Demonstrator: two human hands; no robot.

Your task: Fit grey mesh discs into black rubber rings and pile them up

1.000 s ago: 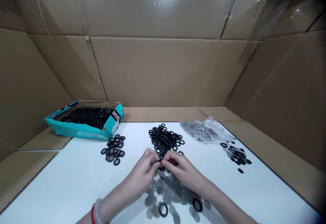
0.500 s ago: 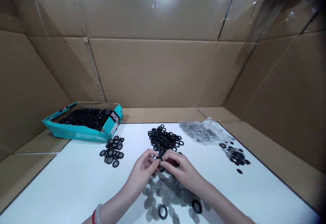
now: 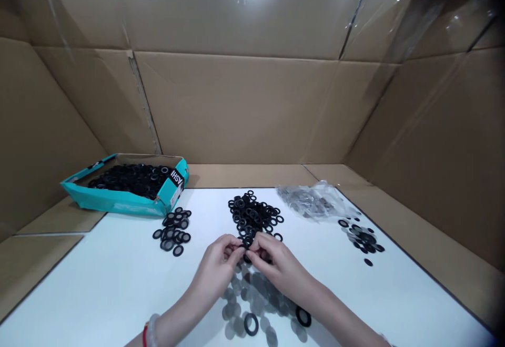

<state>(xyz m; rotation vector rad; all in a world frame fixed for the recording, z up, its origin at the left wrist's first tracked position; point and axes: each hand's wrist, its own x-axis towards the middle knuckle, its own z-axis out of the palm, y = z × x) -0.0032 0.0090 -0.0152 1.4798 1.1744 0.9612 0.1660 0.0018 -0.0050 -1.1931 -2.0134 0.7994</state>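
Observation:
My left hand (image 3: 224, 256) and my right hand (image 3: 267, 256) meet at the middle of the white table, fingers pinched. Between the fingertips is a small black ring (image 3: 243, 247), with the left fingers closed on it. The right fingertips are closed at its right side; what they grip is too small to tell. Just behind the hands lies a pile of black rings (image 3: 252, 213). Grey translucent discs (image 3: 256, 302) are spread below the hands, partly hidden by the right hand and forearm. Two larger black rings lie among them, one near the front (image 3: 245, 324).
A teal box (image 3: 118, 202) full of black rings stands at the back left. Ring-edged discs (image 3: 173, 231) lie beside it. A clear plastic bag (image 3: 311, 201) is at the back right, near dark discs (image 3: 366, 239). Cardboard walls (image 3: 236, 108) surround the table.
The hands have drawn slightly apart at the fingertips, and the ring between them has shifted a little left. The view has tilted slightly.

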